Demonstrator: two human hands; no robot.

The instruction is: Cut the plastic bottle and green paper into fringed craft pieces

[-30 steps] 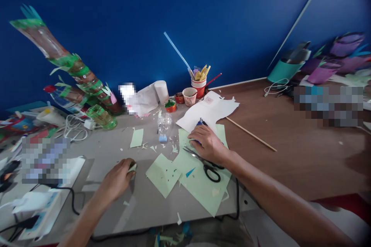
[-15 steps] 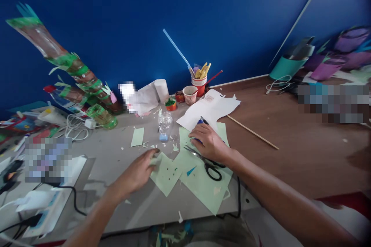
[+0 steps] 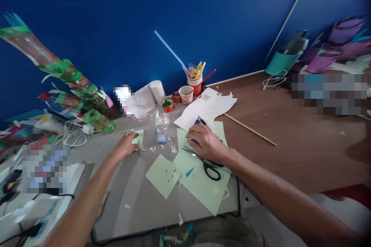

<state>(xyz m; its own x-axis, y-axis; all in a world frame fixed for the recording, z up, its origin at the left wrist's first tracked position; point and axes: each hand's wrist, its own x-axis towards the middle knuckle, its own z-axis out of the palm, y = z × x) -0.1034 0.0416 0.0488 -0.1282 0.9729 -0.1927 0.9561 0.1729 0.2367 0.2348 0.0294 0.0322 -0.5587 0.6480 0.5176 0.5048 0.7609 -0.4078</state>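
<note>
My left hand (image 3: 126,145) is at the left edge of a small pale green paper piece (image 3: 140,139), thumb and fingers apart over it. My right hand (image 3: 206,143) curls over a blue glue gun (image 3: 197,121), mostly hidden, with its metal nozzle poking out ahead. Beneath that hand lie black-handled scissors (image 3: 212,171), resting on large green paper sheets (image 3: 203,195). A square of green paper (image 3: 164,179) with dark specks sits between my hands. Just beyond it stands a clear plastic bottle piece (image 3: 162,122) beside a light blue block (image 3: 161,139).
White paper (image 3: 206,106) and a wooden stick (image 3: 251,129) lie to the right. Cups (image 3: 186,94) and paint pots (image 3: 167,105) stand near the blue wall. A tall painted-bottle model (image 3: 77,79) leans at left, near white cables (image 3: 75,133) and a power strip (image 3: 43,216).
My left hand has moved left and away from me, from the square green paper to the small piece. My right hand stays on the glue gun. The view has shifted slightly.
</note>
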